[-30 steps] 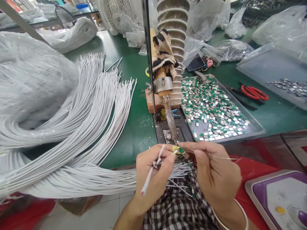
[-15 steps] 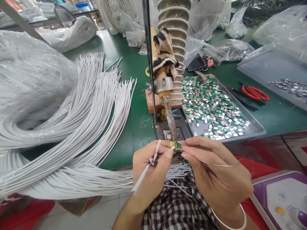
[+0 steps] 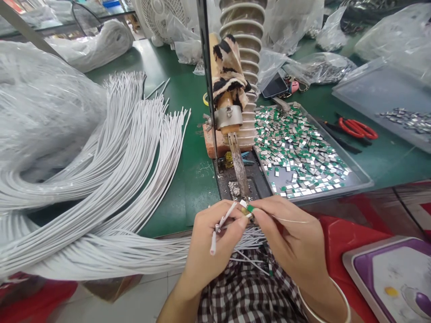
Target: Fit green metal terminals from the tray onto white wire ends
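My left hand (image 3: 210,246) is closed around several white cables (image 3: 213,242), whose cut ends stick out between the fingers. One cable end lies at its thumb and fingertips. My right hand (image 3: 292,242) pinches a small green circuit board (image 3: 250,208) against that spot. A thin solder wire (image 3: 291,220) runs across the right fingers. Just beyond the fingertips is the lower end of a fixed soldering iron (image 3: 239,172), pointing down at a steep slant. Whether the board touches the cable or the iron I cannot tell.
Bundles of white cables (image 3: 134,166) cover the table's left side. A clear tray (image 3: 362,183) of small green-and-metal boards stands right of the iron, with red-handled pliers (image 3: 357,128) beyond. Behind the iron rises a ribbed hose (image 3: 242,27). A purple-and-white device (image 3: 387,273) sits lower right.
My right hand has shifted left and turned, and the green board now shows more clearly at its fingertips. The cables in my left hand have tilted and moved slightly right.
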Available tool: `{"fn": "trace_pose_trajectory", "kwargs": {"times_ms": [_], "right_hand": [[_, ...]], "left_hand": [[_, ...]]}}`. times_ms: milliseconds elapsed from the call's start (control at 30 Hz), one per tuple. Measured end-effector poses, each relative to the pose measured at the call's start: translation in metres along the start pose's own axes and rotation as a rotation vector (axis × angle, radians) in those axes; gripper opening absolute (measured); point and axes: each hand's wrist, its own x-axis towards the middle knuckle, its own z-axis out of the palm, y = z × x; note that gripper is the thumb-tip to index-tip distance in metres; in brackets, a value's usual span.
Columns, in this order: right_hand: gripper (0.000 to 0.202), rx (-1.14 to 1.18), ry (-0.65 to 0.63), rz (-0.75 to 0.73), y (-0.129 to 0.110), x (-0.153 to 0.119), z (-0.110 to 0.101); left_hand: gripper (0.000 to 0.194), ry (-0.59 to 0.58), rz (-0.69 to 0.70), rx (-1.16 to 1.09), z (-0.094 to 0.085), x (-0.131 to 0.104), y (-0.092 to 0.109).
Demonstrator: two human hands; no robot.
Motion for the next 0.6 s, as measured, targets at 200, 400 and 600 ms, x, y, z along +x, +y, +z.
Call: {"fn": "trace_pose_trajectory", "kwargs": {"times_ms": [200,400,600], "right_hand": [[0.022,-0.043,0.206,-0.068,0.0042,-0.0066,0.0051],[0.027,-0.061,0.271,-0.172,0.0049,-0.0024,0.0064],[0.030,-0.017,0.231,-0.173,-0.0004,-0.0002,0.0043]], "left_hand": [[0.023,0.112,0.008,-0.105,0.0002,0.0052,0.0036],[0.022,0.135,0.010,-0.155,0.0002,0.0080,0.0065],[0.020,0.134,-0.001,-0.286,0.0004,0.0063,-0.0012]]}}
